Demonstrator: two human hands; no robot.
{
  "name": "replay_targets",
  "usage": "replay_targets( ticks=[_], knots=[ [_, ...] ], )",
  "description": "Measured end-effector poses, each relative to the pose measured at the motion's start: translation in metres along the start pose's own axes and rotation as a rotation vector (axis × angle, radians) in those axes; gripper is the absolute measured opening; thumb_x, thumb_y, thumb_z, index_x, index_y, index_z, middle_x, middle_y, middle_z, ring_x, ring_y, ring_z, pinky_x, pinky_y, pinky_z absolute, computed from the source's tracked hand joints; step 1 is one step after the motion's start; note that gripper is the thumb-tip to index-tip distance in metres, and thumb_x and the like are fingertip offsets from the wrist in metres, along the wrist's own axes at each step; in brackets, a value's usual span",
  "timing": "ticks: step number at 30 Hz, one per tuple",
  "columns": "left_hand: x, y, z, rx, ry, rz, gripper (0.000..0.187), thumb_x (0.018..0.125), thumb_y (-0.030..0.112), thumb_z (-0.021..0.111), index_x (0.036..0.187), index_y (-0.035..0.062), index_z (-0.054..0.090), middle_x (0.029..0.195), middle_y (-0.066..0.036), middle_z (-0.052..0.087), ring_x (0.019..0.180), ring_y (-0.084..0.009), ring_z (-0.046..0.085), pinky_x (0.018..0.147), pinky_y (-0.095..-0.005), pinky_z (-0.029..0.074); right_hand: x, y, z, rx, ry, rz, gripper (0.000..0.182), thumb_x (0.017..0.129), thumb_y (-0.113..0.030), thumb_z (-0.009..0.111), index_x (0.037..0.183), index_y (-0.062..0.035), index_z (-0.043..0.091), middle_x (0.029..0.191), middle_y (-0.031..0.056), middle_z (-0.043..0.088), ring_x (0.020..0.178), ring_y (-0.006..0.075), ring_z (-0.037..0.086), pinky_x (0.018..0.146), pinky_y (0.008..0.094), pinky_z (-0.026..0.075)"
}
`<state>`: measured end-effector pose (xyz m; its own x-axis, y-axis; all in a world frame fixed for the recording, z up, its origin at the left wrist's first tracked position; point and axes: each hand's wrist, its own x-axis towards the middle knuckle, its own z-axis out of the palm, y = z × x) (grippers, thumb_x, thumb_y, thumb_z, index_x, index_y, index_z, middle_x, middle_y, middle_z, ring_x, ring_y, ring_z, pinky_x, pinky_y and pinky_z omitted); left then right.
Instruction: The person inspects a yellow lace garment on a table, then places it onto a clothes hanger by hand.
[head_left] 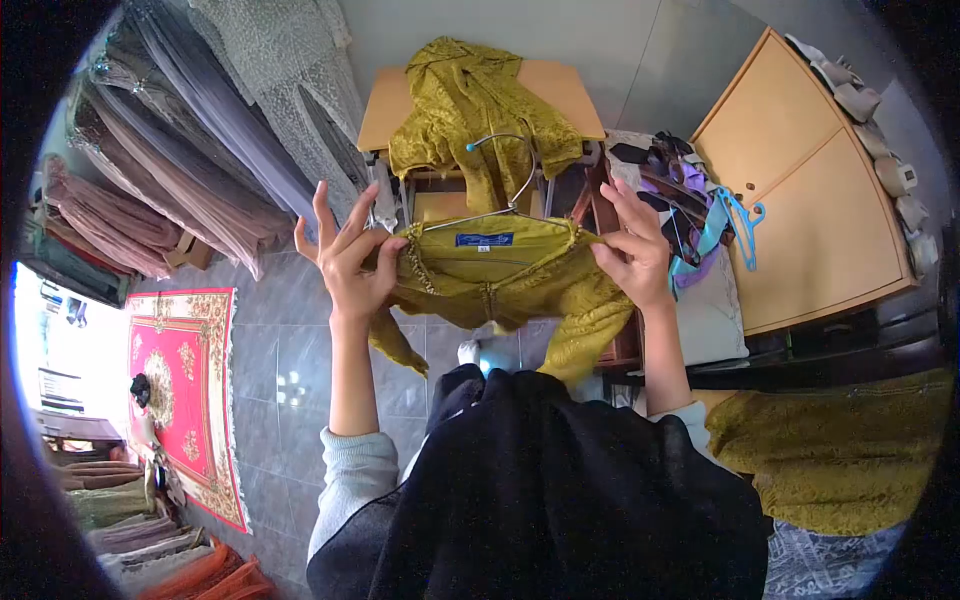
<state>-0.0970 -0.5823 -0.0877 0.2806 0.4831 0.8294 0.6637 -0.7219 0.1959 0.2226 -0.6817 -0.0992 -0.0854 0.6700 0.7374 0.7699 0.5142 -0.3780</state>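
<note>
In front of me hangs a mustard-green blouse (pixel 490 272) with beaded trim along its neckline and a dark blue label inside the collar. My left hand (pixel 352 262) pinches its left shoulder at the neckline between thumb and forefinger, the other fingers raised. On the opposite shoulder, my right hand (pixel 636 248) holds the cloth in a similar pinch. A thin metal hanger (pixel 527 180) with a blue-tipped hook sits inside the neckline. The sleeves hang down on both sides. Beyond it, another mustard-green garment (pixel 470 100) lies draped over a wooden table (pixel 555 85).
Long gowns (pixel 200 120) hang at the left. A red patterned rug (pixel 185 400) covers part of the grey tile floor (pixel 300 370). To the right are blue hangers (pixel 742 225) among piled clothes, a wooden cabinet (pixel 810 190), and more mustard-green fabric (pixel 840 450).
</note>
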Motion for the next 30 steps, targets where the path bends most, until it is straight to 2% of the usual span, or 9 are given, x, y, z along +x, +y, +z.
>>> replay_targets(
  ticks=[6,11,17,20,21,23,26,29,30],
  knots=[
    [-0.015,0.009,-0.006,-0.031,-0.024,-0.033,0.010,0.065,0.018,0.071,0.059,0.0124,0.064,0.115,0.001,0.061,0.131,-0.0305,0.030,0.104,-0.0427,0.003,-0.016,-0.003,-0.003,-0.007,0.004,0.032,0.013,0.068,-0.011,0.069,0.064,0.0002,0.065,0.126,0.0105,0.052,0.124,0.0286,0.041,0.094,0.0410,0.032],
    [-0.024,0.011,-0.009,-0.042,-0.057,-0.054,0.010,0.066,0.018,0.071,0.060,0.0121,0.065,0.115,0.001,0.061,0.132,-0.0299,0.029,0.104,-0.0432,0.003,-0.023,-0.002,0.003,0.015,0.047,0.064,0.008,0.067,-0.008,0.070,0.072,-0.0023,0.070,0.129,0.0125,0.049,0.124,0.0295,0.041,0.094,0.0413,0.034],
    [-0.017,0.006,-0.009,0.034,-0.091,-0.030,0.008,0.070,0.019,0.068,0.065,0.0131,0.066,0.119,0.004,0.058,0.132,-0.0297,0.028,0.104,-0.0433,0.003,-0.014,0.005,0.014,-0.082,0.084,0.074,0.013,0.065,-0.005,0.071,0.078,-0.0057,0.072,0.132,0.0104,0.046,0.124,0.0286,0.040,0.095,0.0407,0.033],
    [0.006,0.005,-0.018,0.012,-0.253,0.072,0.010,0.075,0.018,0.064,0.069,0.0110,0.066,0.125,0.007,0.054,0.132,-0.0286,0.026,0.103,-0.0478,0.007,0.009,0.016,0.017,-0.175,0.110,0.041,0.014,0.065,-0.005,0.073,0.078,-0.0085,0.072,0.131,0.0085,0.048,0.126,0.0288,0.038,0.095,0.0415,0.030],
    [0.012,0.004,-0.020,0.011,-0.252,0.075,0.010,0.075,0.018,0.064,0.069,0.0110,0.066,0.125,0.007,0.054,0.132,-0.0286,0.026,0.103,-0.0478,0.007,0.015,0.022,0.023,-0.209,0.127,0.075,0.014,0.065,-0.008,0.073,0.078,-0.0114,0.072,0.129,0.0065,0.050,0.126,0.0293,0.037,0.097,0.0444,0.026],
    [0.024,0.004,-0.020,-0.082,-0.441,0.151,0.013,0.077,0.019,0.063,0.069,0.0095,0.065,0.126,0.006,0.053,0.133,-0.0284,0.025,0.102,-0.0499,0.007,0.026,0.042,0.036,-0.208,0.197,0.088,0.013,0.067,-0.011,0.073,0.079,-0.0147,0.072,0.129,0.0046,0.050,0.127,0.0297,0.036,0.098,0.0457,0.022],
    [0.026,0.005,-0.008,-0.080,-0.409,0.153,0.017,0.077,0.021,0.064,0.067,0.0078,0.065,0.128,0.006,0.051,0.134,-0.0282,0.022,0.101,-0.0531,0.003,0.040,0.064,0.063,-0.283,0.258,0.177,0.013,0.071,-0.019,0.073,0.084,-0.0185,0.072,0.135,0.0027,0.043,0.130,0.0291,0.031,0.097,0.0450,0.020],
    [0.020,0.002,0.013,-0.073,-0.339,0.035,0.016,0.076,0.022,0.065,0.066,0.0089,0.066,0.131,0.006,0.048,0.135,-0.0299,0.018,0.100,-0.0558,0.001,0.049,0.057,0.087,-0.393,0.361,0.361,0.022,0.077,-0.033,0.068,0.091,-0.0169,0.071,0.139,0.0087,0.037,0.132,0.0335,0.024,0.098,0.0474,0.017],
    [0.017,0.001,0.021,-0.075,-0.310,-0.036,0.015,0.076,0.022,0.065,0.066,0.0095,0.067,0.131,0.006,0.048,0.136,-0.0306,0.017,0.100,-0.0567,0.001,0.048,0.043,0.091,-0.382,0.392,0.399,0.027,0.080,-0.036,0.063,0.093,-0.0136,0.071,0.140,0.0156,0.033,0.133,0.0366,0.020,0.097,0.0501,0.018]
  ],
)
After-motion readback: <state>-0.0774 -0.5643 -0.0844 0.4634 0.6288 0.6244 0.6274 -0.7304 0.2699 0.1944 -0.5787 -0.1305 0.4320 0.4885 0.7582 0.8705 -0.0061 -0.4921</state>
